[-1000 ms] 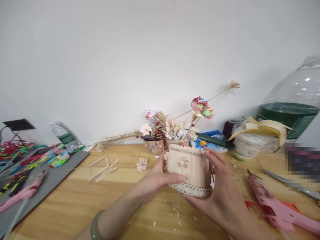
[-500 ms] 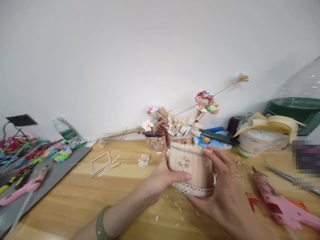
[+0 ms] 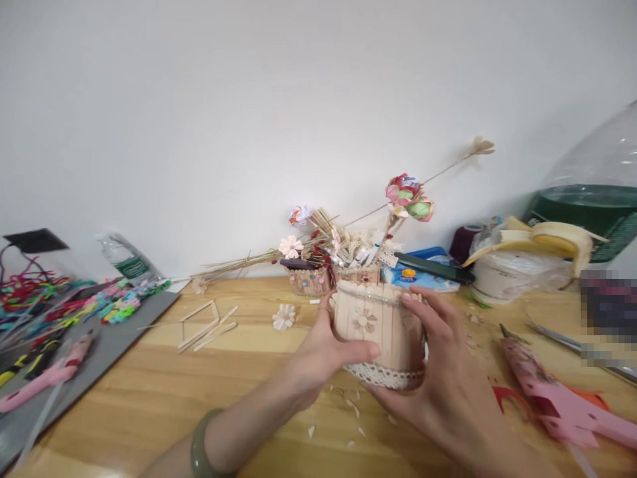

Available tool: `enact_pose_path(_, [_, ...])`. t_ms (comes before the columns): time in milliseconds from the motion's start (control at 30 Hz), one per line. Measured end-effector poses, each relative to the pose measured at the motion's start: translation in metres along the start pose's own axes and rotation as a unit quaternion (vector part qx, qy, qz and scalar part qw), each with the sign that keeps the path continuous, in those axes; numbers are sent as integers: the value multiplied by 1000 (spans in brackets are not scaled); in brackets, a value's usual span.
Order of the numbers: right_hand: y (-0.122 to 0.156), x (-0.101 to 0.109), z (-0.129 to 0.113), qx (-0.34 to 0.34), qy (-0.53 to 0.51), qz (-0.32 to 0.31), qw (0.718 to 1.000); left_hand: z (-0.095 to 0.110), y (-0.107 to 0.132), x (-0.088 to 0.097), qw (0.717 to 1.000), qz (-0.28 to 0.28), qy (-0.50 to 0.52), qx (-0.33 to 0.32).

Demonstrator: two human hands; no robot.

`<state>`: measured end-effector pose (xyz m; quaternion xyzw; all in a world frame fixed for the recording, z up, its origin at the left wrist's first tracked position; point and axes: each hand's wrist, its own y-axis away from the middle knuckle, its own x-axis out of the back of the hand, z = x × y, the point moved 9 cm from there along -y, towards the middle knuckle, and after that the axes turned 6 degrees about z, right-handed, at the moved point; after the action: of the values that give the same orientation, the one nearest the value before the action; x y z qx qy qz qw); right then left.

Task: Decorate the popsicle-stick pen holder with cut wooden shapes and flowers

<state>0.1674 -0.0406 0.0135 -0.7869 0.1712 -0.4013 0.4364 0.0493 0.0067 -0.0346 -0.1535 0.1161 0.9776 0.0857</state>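
Note:
Both my hands hold a small round craft-stick pot (image 3: 374,328) just above the wooden table (image 3: 149,392). The pot is made of upright pale sticks, with a flower cut-out on its front and a white lace band round its base. My left hand (image 3: 326,352) grips its left side, thumb across the front. On the right side, my right hand (image 3: 438,378) cups the pot with fingers curled over the rim. A green bangle (image 3: 199,451) sits on my left wrist.
Behind the pot stand two smaller decorated pots (image 3: 328,275) with sticks and paper flowers (image 3: 409,199). Loose craft sticks (image 3: 206,326) and a paper flower (image 3: 283,317) lie left. A pink glue gun (image 3: 557,398) lies right, another (image 3: 44,375) on a grey mat with coloured pipe cleaners.
The pot and both hands have stayed together, shifting slightly up and back in view as my head moved. My grip is unchanged.

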Motion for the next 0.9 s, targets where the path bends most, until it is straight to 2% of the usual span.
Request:
enact_pose_path(200, [-8,12,-2,23,-4,26,999,-3,-1,-3,996,-54,60,24])
enact_pose_path(300, [-10,15,0,22,-13,30,999,-4,-4,1,995,-51,77,28])
enact_pose_path(467, [-8,7,10,-3,-32,-3,999,-8,-4,-4,995,-80,40,41])
enact_pose_path(533, [-7,1,15,-20,-45,-28,998,-7,-5,-4,997,-72,23,34])
enact_pose_path(667, [-9,0,12,-11,-85,-73,994,0,-8,6,999,-28,41,7])
enact_pose_path(733, [-12,11,14,-34,-112,-58,991,0,-11,11,998,-14,57,16])
enact_pose_path(800, [-13,28,24,-95,-121,-18,988,2,-14,16,997,-4,75,10])
enact_pose_path(867, [-10,42,36,-151,-78,-3,985,4,-16,20,996,3,90,-1])
enact_pose_path(900, [-8,45,39,-155,-44,-18,987,5,-17,21,995,4,96,-5])
